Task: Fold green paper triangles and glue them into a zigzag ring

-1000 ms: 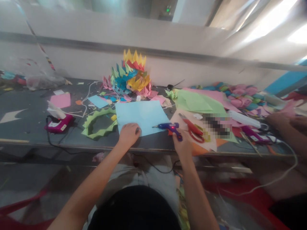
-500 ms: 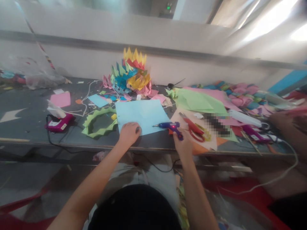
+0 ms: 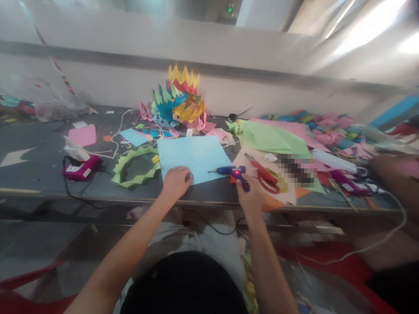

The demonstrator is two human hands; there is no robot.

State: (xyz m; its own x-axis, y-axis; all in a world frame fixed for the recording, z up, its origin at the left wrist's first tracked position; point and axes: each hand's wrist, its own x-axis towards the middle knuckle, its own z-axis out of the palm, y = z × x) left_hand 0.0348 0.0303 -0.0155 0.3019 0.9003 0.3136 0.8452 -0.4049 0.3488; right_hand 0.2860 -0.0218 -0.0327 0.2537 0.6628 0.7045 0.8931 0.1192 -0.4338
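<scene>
While my right hand is closed around the handle of a blue hot glue gun, with a red light glowing on its body, my left hand rests on the near left part of a light blue paper sheet. From where I sit I can't tell whether those left fingers are pinching anything; a small dark spot shows at their tips, too blurred to name. The sheet lies flat on the dark worktable, near its front edge, and the gun's nozzle points left over the sheet's right side, though I can't make out whether it touches the paper. To the left of the sheet I have a pale green zigzag paper crown, and farther left a magenta device with a black cord. Behind the sheet, near the wall, stands a pile of colourful paper crowns. Just beyond my right hand, red-handled scissors lie on a peach paper sheet, with light green sheets behind them. At the far right I see another person's arm reaching in over the table.
</scene>
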